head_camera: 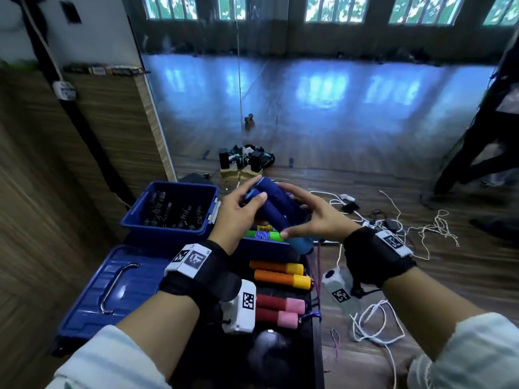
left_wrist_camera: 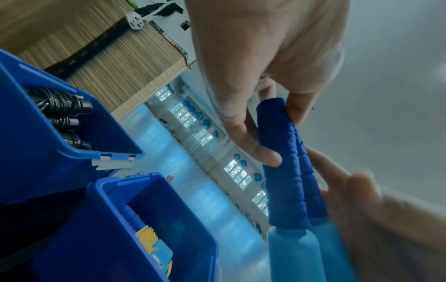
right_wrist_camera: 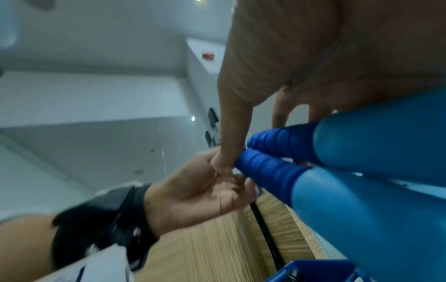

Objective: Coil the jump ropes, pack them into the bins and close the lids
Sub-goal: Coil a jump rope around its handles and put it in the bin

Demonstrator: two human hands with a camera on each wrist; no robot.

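A pair of dark blue jump rope handles (head_camera: 276, 204) with light blue ends is held side by side in the air over a blue bin (head_camera: 262, 245). My left hand (head_camera: 252, 192) pinches their far tips between thumb and fingers. My right hand (head_camera: 292, 211) wraps the lower part, thumb underneath. In the left wrist view the left hand (left_wrist_camera: 283, 134) grips the blue handles (left_wrist_camera: 287, 190), with the right hand (left_wrist_camera: 362, 200) blurred behind. In the right wrist view the right hand (right_wrist_camera: 251, 141) covers the blue handles (right_wrist_camera: 270, 167). The rope itself is hidden.
An open blue bin (head_camera: 168, 187) at the left holds black ropes; its lid (head_camera: 112, 287) lies in front of it. A green handle (head_camera: 273, 236) lies in the bin under my hands. Orange handles (head_camera: 278, 273) and red-pink handles (head_camera: 278, 307) lie on the black table. Cords cover the floor on the right.
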